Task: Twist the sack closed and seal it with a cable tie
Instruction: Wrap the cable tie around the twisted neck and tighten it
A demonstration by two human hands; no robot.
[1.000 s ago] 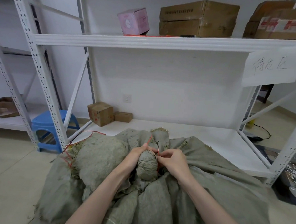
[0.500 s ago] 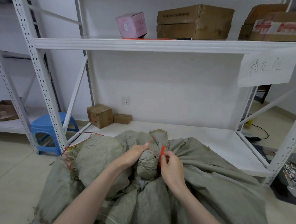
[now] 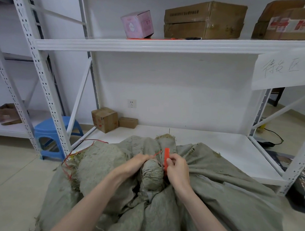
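Note:
A grey-green woven sack lies on the floor in front of me, its mouth twisted into a tight neck at the centre. A red cable tie runs round that neck. Its wide flat end stands upright, pinched by my right hand on the neck's right side. My left hand grips the neck from the left and holds the tie's thin tail, which sticks out to the upper right. The loop behind the neck is hidden.
A second tied sack bulge with loose red ties lies to the left. A white metal rack stands ahead, with cardboard boxes on its top shelf and small boxes on its low shelf. A blue stool stands at left.
My right hand has drawn the tie's red flat end up from beside the neck, so it now stands in plain view. The left hand stays on the neck. The camera tilted slightly.

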